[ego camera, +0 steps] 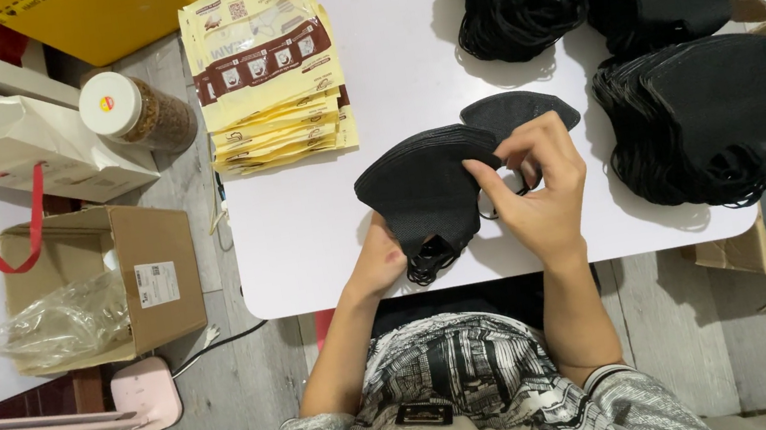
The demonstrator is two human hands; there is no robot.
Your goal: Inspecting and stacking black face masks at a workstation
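A small stack of black folded masks (425,188) is held over the near middle of the white table (305,237). The left hand (380,264) is tucked beneath the stack's near edge, its fingers hidden under the fabric, so it can only be judged to be curled in support. The right hand (536,192) is closed on the stack's right end, thumb on top and fingertips pinched narrow around what look like the ear loops. One more black mask (519,111) lies flat just beyond the right hand, partly covered by the stack.

The step appears to be the gathering of a counted bundle. It would be done best with the folded edges kept flush and the loops drawn to one side, since loose loops hang at the near end and could snag. A light, even pinch is advised, so that the thin layers are not fanned apart.

Open room is found on the bare table left of the stack. The pile of yellow packets (268,65) stands at the far left corner, the large mask piles (682,49) crowd the far and right sides, and the rounded table edge lies close to the wrists.
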